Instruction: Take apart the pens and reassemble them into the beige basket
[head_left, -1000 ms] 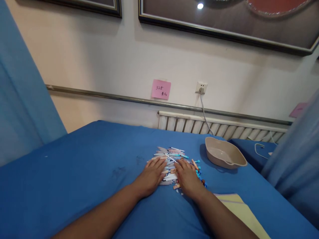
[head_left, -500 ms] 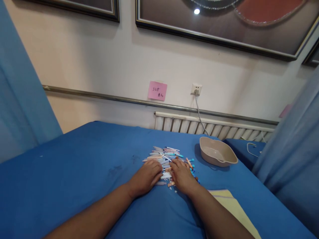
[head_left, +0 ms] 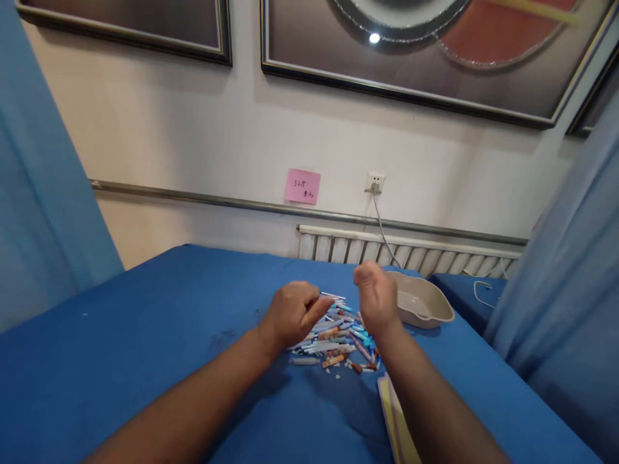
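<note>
A pile of pens (head_left: 333, 345), in white, pale blue, orange and brown, lies loose on the blue sheet (head_left: 159, 322), with small white bits at its near edge. My left hand (head_left: 293, 314) hovers above the pile's left side, fingers curled in and thumb pointing right. My right hand (head_left: 376, 296) is raised at the pile's right side, closed like a fist and slightly blurred. No pen sticks out of either hand, and the hands are apart. Part of the pile is hidden behind them.
A beige plastic basin (head_left: 425, 303) stands behind my right hand. A yellow folded cloth or paper (head_left: 397, 419) lies under my right forearm. At the back are a radiator (head_left: 333, 245), a metal rail (head_left: 227, 201) and a plugged-in socket (head_left: 374, 183). A blue curtain (head_left: 570, 290) hangs at the right.
Both hands have lifted off the pens and their fingers have curled in. The right hand has risen towards the basin, uncovering more of the pile. The view has tilted up slightly.
</note>
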Action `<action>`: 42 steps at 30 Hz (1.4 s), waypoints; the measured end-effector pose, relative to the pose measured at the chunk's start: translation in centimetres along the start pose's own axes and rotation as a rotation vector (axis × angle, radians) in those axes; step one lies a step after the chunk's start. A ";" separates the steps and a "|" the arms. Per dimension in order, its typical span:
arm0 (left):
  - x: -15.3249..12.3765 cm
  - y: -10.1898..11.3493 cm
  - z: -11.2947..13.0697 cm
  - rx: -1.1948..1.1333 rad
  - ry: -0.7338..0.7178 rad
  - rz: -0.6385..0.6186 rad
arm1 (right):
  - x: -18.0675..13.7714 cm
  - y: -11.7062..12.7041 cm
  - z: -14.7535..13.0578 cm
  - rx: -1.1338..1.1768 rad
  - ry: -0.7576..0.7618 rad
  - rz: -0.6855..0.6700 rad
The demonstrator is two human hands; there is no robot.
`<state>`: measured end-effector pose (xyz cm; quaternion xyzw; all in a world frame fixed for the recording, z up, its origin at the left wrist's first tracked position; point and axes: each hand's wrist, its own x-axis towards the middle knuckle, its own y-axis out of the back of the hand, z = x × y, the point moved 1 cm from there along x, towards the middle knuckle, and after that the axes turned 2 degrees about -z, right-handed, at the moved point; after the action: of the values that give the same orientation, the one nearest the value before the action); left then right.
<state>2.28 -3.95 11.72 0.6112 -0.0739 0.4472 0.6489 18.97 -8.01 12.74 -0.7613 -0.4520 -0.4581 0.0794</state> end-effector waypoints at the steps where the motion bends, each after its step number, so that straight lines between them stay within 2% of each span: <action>1: 0.8 1.1 1.0 -0.100 -0.002 0.076 | 0.8 0.9 -1.6 0.142 0.016 0.093; 2: 1.4 2.1 2.0 -0.220 -0.009 0.150 | 1.3 1.7 -3.1 0.277 0.032 0.175; 4: 1.7 3.5 3.7 -0.459 0.019 0.285 | 1.4 3.0 -5.4 0.480 0.037 0.249; 7: 0.8 3.7 4.7 -0.726 0.087 0.403 | 0.4 3.5 -6.1 0.619 -0.018 0.234; 9: 0.3 2.9 4.0 -0.805 0.111 0.438 | 0.0 2.9 -4.8 0.585 -0.054 0.182; 11: 0.5 1.8 2.2 -0.827 0.179 0.432 | 0.2 1.8 -2.4 0.541 -0.117 0.148; 13: 1.0 0.7 -0.4 -0.862 0.300 0.440 | 0.8 0.5 0.4 0.532 -0.215 0.144; 17: 1.9 -0.8 -5.2 -0.943 0.629 0.456 | 1.6 -1.6 5.7 0.533 -0.509 0.158; 19: 2.1 -0.8 -6.1 -0.976 0.636 0.457 | 1.8 -2.0 7.1 0.553 -0.594 0.170; 22: 2.2 -0.6 -5.8 -1.006 0.586 0.454 | 1.8 -2.1 7.8 0.577 -0.605 0.182; 35: 2.5 -1.2 -4.9 -0.992 0.629 0.410 | 1.9 -1.5 6.8 0.610 -0.508 0.169; 42: 2.7 -1.5 -4.9 -0.980 0.633 0.372 | 2.2 -1.7 6.5 0.589 -0.519 0.184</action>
<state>2.69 1.79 11.24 0.0559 -0.1802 0.6269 0.7559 22.10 -2.17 10.19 -0.8337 -0.4988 -0.0927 0.2180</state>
